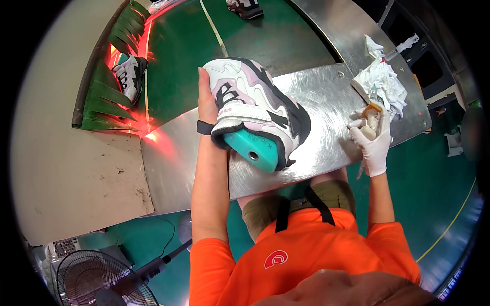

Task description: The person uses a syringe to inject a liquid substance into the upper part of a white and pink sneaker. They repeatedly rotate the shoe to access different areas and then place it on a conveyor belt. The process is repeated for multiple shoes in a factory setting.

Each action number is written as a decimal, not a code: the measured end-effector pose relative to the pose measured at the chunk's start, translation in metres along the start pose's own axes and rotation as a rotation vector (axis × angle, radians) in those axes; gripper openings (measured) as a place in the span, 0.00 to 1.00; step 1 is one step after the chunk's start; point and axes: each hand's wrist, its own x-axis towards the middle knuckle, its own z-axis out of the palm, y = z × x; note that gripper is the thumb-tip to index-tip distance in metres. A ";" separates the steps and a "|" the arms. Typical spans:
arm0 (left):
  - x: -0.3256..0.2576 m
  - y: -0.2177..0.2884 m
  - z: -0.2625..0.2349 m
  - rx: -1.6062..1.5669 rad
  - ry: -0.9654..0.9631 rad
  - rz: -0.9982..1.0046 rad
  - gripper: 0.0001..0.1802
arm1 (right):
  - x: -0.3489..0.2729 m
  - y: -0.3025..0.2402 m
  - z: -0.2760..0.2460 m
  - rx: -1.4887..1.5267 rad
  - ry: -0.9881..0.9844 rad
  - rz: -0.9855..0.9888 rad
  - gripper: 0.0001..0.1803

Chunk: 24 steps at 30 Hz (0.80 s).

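Observation:
A white, pale lilac and black sneaker (252, 94) is held up above the steel tabletop, its toe pointing away from me. A turquoise shoe last (252, 149) fills its opening, with a dark hole in the end. My bare left hand (206, 107) grips the sneaker along its left side; most of the fingers are hidden behind it. A black strap end sticks out by the wrist. Off to the right, my right hand (375, 148) wears a white glove. Its fingers curl round a small brown-and-whitish item (372, 115), whose kind I cannot make out.
Crumpled white tissues (383, 84) lie beyond my right hand. A green conveyor belt (189, 56) runs past the steel table (326, 97). Another sneaker (130, 76) sits by the red-lit strip curtain (99, 104), and one more (245, 7) at the far end. A fan (102, 278) stands lower left.

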 end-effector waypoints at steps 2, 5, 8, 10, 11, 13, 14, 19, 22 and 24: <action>0.002 -0.003 -0.004 0.014 0.016 0.008 0.32 | -0.001 0.001 0.001 0.008 0.002 0.001 0.34; 0.004 -0.007 -0.003 0.039 0.033 0.034 0.30 | -0.001 0.000 0.001 0.035 0.009 0.014 0.34; 0.000 -0.009 0.004 0.070 0.063 0.080 0.30 | 0.000 0.000 -0.001 -0.001 0.003 0.019 0.34; -0.004 -0.011 0.009 0.059 0.025 0.080 0.28 | 0.000 0.000 0.000 0.002 0.008 0.026 0.35; -0.005 -0.012 0.010 0.071 0.030 0.086 0.28 | -0.001 -0.001 0.000 0.003 0.011 0.029 0.36; -0.003 -0.013 0.009 0.097 0.032 0.103 0.27 | 0.000 0.002 -0.002 0.012 -0.003 0.015 0.37; -0.002 -0.013 0.009 0.103 0.035 0.108 0.27 | 0.000 0.002 -0.003 0.016 -0.009 0.008 0.38; -0.010 -0.014 0.018 0.107 0.036 0.113 0.26 | 0.000 -0.009 -0.009 0.044 -0.032 -0.055 0.40; -0.014 -0.013 0.023 0.120 0.032 0.129 0.25 | 0.009 -0.016 -0.012 0.012 -0.006 -0.017 0.37; -0.017 -0.013 0.027 0.157 0.032 0.175 0.24 | 0.018 -0.021 -0.023 -0.048 -0.024 0.143 0.36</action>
